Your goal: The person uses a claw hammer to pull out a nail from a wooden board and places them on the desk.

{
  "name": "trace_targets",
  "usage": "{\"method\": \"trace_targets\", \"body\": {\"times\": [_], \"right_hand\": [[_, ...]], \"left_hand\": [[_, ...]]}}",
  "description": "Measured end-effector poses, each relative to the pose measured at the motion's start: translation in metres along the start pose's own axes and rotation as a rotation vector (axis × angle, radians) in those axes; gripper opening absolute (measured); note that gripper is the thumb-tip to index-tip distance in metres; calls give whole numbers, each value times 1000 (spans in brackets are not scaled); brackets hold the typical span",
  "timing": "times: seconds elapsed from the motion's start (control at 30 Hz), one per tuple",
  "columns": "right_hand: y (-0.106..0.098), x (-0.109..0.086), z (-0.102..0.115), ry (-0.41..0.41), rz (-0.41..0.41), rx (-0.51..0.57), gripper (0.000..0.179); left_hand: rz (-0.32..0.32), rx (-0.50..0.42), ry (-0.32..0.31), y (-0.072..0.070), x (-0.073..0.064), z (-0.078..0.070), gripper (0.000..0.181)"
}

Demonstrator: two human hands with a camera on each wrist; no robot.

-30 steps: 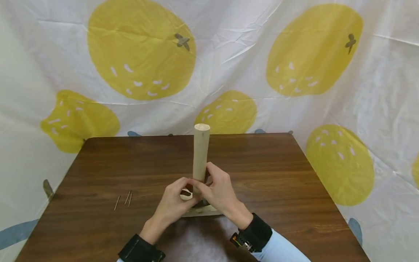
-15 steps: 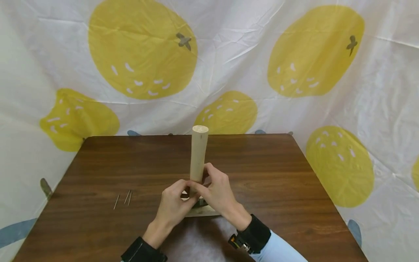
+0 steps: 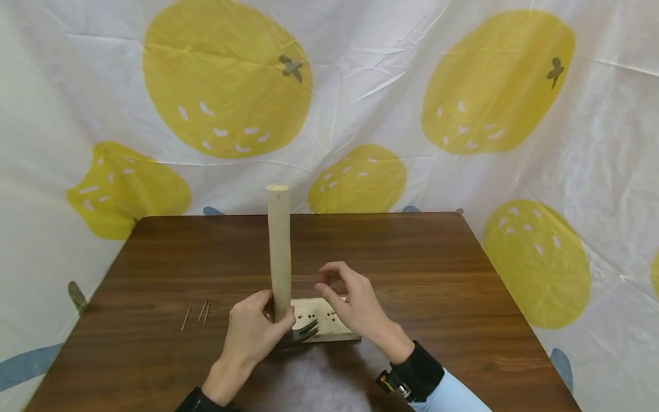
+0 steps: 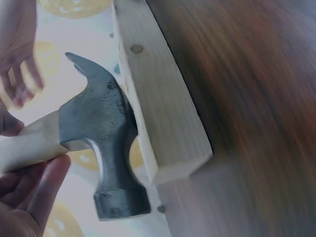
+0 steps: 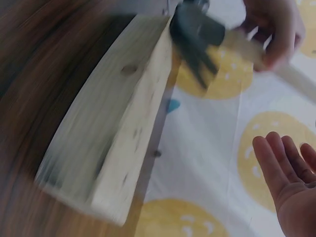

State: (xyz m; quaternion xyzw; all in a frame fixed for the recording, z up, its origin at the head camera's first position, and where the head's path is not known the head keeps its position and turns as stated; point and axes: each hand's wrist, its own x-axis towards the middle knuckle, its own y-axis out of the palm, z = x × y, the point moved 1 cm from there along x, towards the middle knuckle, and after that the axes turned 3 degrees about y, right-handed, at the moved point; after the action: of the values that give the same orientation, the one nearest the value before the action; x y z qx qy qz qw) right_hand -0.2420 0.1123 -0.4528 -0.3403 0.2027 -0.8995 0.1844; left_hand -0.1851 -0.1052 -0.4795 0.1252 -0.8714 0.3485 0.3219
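Note:
Near its head, my left hand (image 3: 252, 329) grips the wooden handle (image 3: 280, 246) of a claw hammer, which stands upright with its butt end up. The dark steel head (image 4: 101, 118) points down, its claw lying over the left end of a pale wooden block (image 3: 334, 327) in the head view. Several small dark holes mark the block's top. My right hand (image 3: 357, 300) hovers above the block's right part, fingers loosely bent and holding nothing. In the right wrist view its fingers (image 5: 276, 158) are apart from the hammer.
Several nails (image 3: 186, 319) lie on the brown wooden table (image 3: 412, 269) to the left of the hands. Behind the table hangs a white cloth (image 3: 355, 74) printed with yellow lemons.
My right hand has let go of the hammer and drawn away to the right. The left hand has moved the hammer leftward, uncovering the top of the block.

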Motion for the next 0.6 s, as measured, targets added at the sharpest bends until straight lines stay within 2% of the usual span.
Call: {"method": "trace_targets", "body": {"times": [0.17, 0.33, 0.47, 0.6], "right_hand": [[-21, -12, -18, 100, -36, -76, 20], [-43, -27, -35, 201, -85, -139, 19], [-55, -36, -44, 229, -110, -185, 22], [-62, -43, -48, 240, -122, -226, 22]], "left_hand": [[62, 72, -140, -21, -6, 8, 14], [171, 94, -319, -37, -13, 17, 12], [269, 97, -444, -43, -16, 26, 18], [344, 122, -520, -44, -20, 33, 23]]}}
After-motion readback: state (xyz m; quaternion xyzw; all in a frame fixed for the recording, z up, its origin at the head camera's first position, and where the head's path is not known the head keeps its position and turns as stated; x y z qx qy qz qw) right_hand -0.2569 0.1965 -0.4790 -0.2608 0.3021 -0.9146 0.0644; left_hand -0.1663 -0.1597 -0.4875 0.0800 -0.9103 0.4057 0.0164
